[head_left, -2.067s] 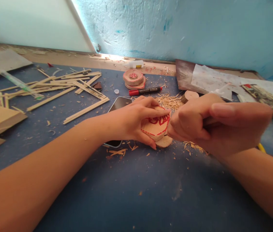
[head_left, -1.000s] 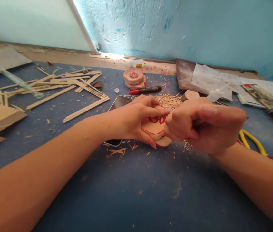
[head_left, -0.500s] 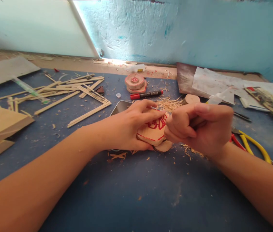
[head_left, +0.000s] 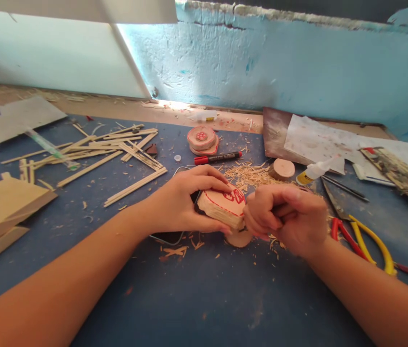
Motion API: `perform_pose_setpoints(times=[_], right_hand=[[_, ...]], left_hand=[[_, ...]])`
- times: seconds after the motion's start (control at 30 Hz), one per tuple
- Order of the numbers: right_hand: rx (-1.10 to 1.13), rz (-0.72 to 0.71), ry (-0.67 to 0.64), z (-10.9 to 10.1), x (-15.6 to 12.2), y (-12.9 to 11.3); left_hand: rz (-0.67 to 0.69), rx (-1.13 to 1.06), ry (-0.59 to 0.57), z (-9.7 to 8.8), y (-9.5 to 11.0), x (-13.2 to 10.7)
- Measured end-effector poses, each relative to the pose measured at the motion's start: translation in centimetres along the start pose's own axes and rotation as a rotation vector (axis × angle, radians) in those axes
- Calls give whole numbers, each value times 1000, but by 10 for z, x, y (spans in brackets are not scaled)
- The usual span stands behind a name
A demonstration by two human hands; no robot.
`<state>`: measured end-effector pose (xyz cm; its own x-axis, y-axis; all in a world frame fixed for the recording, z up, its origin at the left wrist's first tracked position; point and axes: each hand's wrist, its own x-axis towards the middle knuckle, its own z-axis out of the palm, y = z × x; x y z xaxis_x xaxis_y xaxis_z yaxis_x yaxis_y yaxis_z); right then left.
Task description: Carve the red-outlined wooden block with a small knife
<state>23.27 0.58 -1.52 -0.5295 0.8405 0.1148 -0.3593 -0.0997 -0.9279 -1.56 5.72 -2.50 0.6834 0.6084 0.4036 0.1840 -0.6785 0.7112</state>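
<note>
My left hand (head_left: 192,200) grips a thick wooden block (head_left: 221,212) whose top bears a red marker drawing and a dashed red line along the edge. At the block's right end, my right hand (head_left: 286,214) is closed, with fingers curled; whatever it may hold is hidden behind them. Under the block sits a round wood slice (head_left: 239,238). A dark-screened phone (head_left: 167,237) lies flat beneath my left hand. Just beyond the block is a heap of wood shavings (head_left: 249,174).
Behind are stacked carved wooden discs (head_left: 203,139) and a red-capped marker (head_left: 218,157). Thin sticks (head_left: 131,188) lie left, near boards (head_left: 8,202). Right are a wood round (head_left: 282,168), a glue bottle (head_left: 312,172), red-and-yellow pliers (head_left: 373,241) and a sanding sheet (head_left: 276,130).
The block has tilted, so more of its near side shows. My right hand has come lower and slightly left, against the block's end. The view has tipped up a little.
</note>
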Motion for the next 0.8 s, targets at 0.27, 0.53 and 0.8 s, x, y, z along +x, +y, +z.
perform_pose_setpoints(times=[0.27,0.53,0.8], right_hand=[[-52,-48,179,16,-1,-24],[114,-68,241,6,-10,-24],[156,-38,175,-7,-14,-7]], left_hand=[[-249,-96,15,-10,10,7],[-502,-432,5,-4,13,5],[-651,58,-176,4,26,7]])
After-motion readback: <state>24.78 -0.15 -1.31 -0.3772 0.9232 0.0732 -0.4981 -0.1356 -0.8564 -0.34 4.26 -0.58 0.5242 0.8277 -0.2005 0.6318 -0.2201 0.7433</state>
